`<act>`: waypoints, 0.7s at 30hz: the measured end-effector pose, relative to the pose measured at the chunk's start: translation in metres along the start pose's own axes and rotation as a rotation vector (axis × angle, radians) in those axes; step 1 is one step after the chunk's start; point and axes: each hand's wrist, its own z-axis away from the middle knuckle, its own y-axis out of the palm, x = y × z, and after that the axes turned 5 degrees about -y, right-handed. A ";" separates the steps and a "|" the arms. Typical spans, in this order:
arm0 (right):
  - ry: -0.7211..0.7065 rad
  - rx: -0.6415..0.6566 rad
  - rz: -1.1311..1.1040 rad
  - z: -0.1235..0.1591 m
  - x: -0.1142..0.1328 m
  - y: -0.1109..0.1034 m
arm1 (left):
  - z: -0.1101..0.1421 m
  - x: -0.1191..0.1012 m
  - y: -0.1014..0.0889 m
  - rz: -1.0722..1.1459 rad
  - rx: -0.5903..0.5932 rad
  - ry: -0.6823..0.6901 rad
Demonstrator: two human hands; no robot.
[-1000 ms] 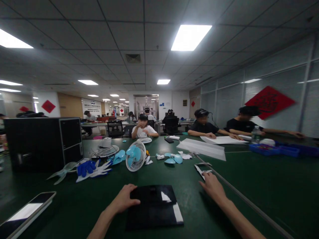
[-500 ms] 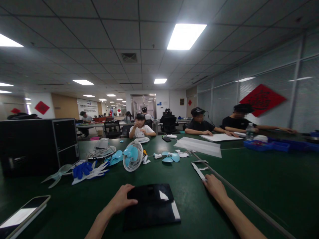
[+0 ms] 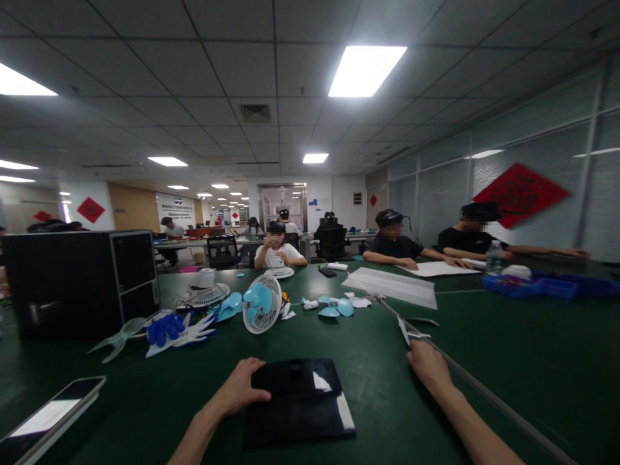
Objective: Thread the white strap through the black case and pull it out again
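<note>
My left hand (image 3: pixel 245 387) grips the upper left edge of a glossy black flat panel (image 3: pixel 295 413). Its thumb lies on top, and the fingers curl at the far edge. The panel lies on the table, with a raised band across its far part and bright reflections on its right side. Over to the right, my right hand (image 3: pixel 430 365) is closed at the near end of a thin white strip-like piece (image 3: pixel 403 331), its fingertips mostly hidden. A long grey metal strip (image 3: pixel 477 381) runs past that hand. Close by lies a small dark flat piece (image 3: pixel 423 321).
A black computer case (image 3: pixel 72 284) stands left, behind a phone (image 3: pixel 53 413). Blue-white gloves (image 3: pixel 177 332), a small fan (image 3: pixel 262 303) and loose blue fan blades (image 3: pixel 334 306) lie ahead. White sheets (image 3: pixel 390 287) and blue trays (image 3: pixel 513 285) are farther right. Co-workers sit across the table.
My right hand and the white piece have turned slightly, and the dark flat piece now lies apart from it, farther right. My left hand keeps its place on the black panel.
</note>
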 end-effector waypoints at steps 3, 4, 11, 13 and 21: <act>0.039 -0.049 -0.019 0.001 -0.011 -0.011 | 0.002 -0.002 -0.001 0.013 0.005 -0.003; 0.061 -0.102 -0.040 0.002 -0.014 -0.015 | 0.003 -0.003 -0.002 0.016 0.005 -0.001; -0.010 -0.521 -0.452 0.018 0.018 -0.041 | -0.002 0.001 -0.002 0.082 -0.122 0.059; -0.089 -0.494 -0.601 0.025 0.042 -0.048 | -0.006 0.001 -0.005 0.131 -0.312 0.090; -0.273 0.039 -1.060 0.046 0.133 -0.062 | 0.000 -0.015 -0.030 0.392 -0.761 0.157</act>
